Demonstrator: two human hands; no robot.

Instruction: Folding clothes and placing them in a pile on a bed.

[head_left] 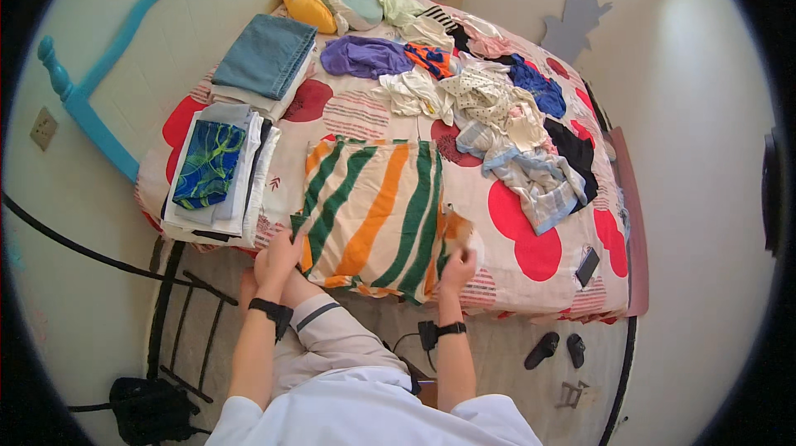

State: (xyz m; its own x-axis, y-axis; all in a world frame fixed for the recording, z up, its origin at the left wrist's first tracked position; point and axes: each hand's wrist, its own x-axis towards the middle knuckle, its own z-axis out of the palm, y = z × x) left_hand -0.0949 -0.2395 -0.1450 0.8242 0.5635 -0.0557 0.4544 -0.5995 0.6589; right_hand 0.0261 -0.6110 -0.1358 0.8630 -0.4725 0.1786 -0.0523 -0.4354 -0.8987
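Observation:
A cream garment with green and orange stripes (371, 210) lies spread on the near edge of the bed, squarish in outline. My left hand (284, 254) is closed on its left edge, near a small green and orange flap. On the opposite side, my right hand (458, 269) pinches a part of the garment that stands up, orange and white and a little blurred. Both hands are at the garment's lower half. I cannot tell whether the piece is a shirt.
Left of the garment stands a folded stack topped by a blue-green patterned piece (209, 162); behind it are folded jeans (265, 55). Loose clothes (489, 102) cover the far right. A phone-like black device (587, 267) lies near the right edge. Slippers (542, 351) are on the floor.

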